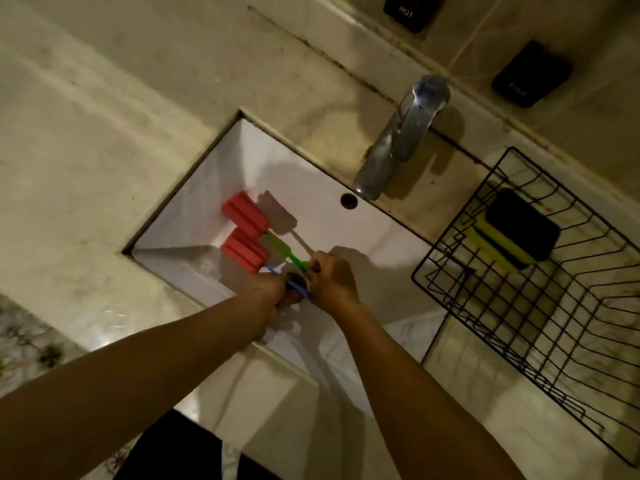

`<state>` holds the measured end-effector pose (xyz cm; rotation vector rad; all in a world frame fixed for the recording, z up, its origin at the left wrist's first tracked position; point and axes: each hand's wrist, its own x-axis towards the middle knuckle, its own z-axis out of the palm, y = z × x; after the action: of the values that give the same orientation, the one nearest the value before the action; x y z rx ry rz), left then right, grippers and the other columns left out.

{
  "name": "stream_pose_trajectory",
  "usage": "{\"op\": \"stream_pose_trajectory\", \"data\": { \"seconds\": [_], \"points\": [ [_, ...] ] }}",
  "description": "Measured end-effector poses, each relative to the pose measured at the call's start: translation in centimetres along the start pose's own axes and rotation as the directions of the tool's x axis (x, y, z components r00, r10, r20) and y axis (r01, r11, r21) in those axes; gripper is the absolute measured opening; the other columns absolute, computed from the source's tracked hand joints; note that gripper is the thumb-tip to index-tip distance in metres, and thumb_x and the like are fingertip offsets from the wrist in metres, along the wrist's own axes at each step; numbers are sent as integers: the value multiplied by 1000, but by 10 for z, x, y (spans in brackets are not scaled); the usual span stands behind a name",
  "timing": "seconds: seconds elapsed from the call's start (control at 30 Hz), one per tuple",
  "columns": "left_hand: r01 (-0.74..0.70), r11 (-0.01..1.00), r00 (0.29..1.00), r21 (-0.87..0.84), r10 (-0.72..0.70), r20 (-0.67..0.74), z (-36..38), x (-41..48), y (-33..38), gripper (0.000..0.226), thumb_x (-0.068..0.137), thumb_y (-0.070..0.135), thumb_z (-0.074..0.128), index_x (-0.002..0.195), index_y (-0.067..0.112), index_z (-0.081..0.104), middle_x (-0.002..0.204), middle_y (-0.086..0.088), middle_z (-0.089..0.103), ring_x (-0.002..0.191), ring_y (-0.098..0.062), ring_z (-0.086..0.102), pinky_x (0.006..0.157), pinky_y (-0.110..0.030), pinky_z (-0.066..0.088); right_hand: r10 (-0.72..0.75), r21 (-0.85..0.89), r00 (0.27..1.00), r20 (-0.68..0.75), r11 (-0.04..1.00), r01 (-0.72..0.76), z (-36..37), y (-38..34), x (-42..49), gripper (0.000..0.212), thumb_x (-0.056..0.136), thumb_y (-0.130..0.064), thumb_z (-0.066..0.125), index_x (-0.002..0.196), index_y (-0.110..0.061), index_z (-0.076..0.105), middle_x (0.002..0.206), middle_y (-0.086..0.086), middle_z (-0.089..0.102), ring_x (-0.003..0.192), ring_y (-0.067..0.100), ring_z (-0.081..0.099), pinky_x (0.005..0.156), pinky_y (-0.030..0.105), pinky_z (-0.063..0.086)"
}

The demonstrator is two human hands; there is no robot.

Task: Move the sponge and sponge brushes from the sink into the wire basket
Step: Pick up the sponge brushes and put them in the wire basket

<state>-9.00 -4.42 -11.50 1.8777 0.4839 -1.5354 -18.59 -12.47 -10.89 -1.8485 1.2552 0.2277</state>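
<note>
Two sponge brushes with red foam heads lie over the white sink (363, 223). The green-handled brush (246, 214) points up-left, and my right hand (334, 282) is shut on the end of its handle. The blue-handled brush (244, 252) sits just below it, with my left hand (268, 292) shut on its blue handle. Both hands meet near the middle of the basin. A yellow sponge with a black scouring top (519, 230) rests inside the black wire basket (460, 306) on the counter to the right.
A chrome faucet (398, 140) rises behind the sink, its spout over the basin. Two dark labelled switches (531, 76) are mounted on the wall behind. Marble counter (86, 168) surrounds the sink on the left and front.
</note>
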Motion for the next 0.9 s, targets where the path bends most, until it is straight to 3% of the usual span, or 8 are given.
{"op": "stream_pose_trajectory", "data": {
  "seconds": [0.07, 0.17, 0.23, 0.3, 0.37, 0.5, 0.67, 0.9],
  "points": [
    [-19, 995, 1000, -102, 20, 11, 0, -21, 1, 21, 97, 16, 51, 95, -2, 62, 80, -21, 64, 55, -23, 65, 38, -29, 54, 9, -12, 1000, -22, 1000, -10, -19, 1, -18, 8, 87, -6, 59, 79, -4, 59, 83, 14, 65, 76, 28, 62, 65, 35, 56],
    [-64, 991, 997, -119, 69, 37, -1, -55, -2, 31, 91, 13, 60, 116, -7, 61, 70, -19, 63, 49, -20, 62, 36, -27, 52, -26, 24, 998, -65, 999, 28, -47, -1, -56, 5, 85, 3, 58, 82, 0, 60, 85, 15, 64, 79, 30, 62, 68, 33, 55],
    [-110, 985, 991, -135, 119, 55, 2, -84, -4, 20, 91, 9, 60, 106, -4, 62, 82, -21, 64, 56, -21, 63, 40, -28, 54, -86, -25, 991, -106, 996, 84, -65, -6, -88, 8, 85, -1, 63, 81, -8, 63, 89, 13, 65, 77, 26, 62, 66, 35, 55],
    [-139, 981, 982, -133, 154, 108, 8, -110, -11, 13, 94, 8, 56, 101, -2, 57, 93, -20, 63, 67, -21, 64, 53, -31, 58, -117, -57, 981, -156, 992, 109, -82, -9, -119, 15, 88, -10, 65, 80, -21, 61, 86, 2, 62, 71, 13, 58, 58, 21, 46],
    [-159, 979, 970, -130, 179, 162, 15, -131, -16, 10, 94, 6, 55, 98, -3, 57, 89, -19, 64, 70, -23, 65, 50, -31, 60, -139, -81, 962, -233, 989, 123, -99, -6, -145, 18, 87, -13, 67, 80, -27, 59, 86, -4, 58, 71, 9, 54, 57, 14, 37],
    [-152, 985, 934, -80, 169, 314, 33, -165, -26, 14, 94, 6, 56, 84, -4, 59, 85, -18, 64, 75, -27, 66, 45, -28, 59, -138, -156, 904, -406, 984, 80, -153, 19, -187, 14, 84, -11, 70, 85, -24, 65, 83, -7, 57, 67, 3, 49, 58, 14, 37],
    [-151, 988, 899, -3, 139, 415, 56, -200, -31, 14, 94, 8, 56, 98, -3, 63, 92, -19, 67, 81, -28, 69, 48, -29, 60, 7, -23, 819, -573, 999, -24, -216, 80, -219, 10, 78, 3, 73, 86, -4, 69, 85, 15, 68, 79, 30, 62, 76, 44, 55],
    [-188, 981, 866, 43, 145, 478, 87, -224, -34, 17, 95, 9, 55, 104, -3, 61, 98, -20, 65, 83, -28, 68, 62, -32, 63, 196, -57, 848, -492, 965, -257, -234, 143, -216, 9, 81, 2, 68, 80, -7, 70, 89, 17, 72, 84, 31, 65, 73, 32, 51]
  ]
}}
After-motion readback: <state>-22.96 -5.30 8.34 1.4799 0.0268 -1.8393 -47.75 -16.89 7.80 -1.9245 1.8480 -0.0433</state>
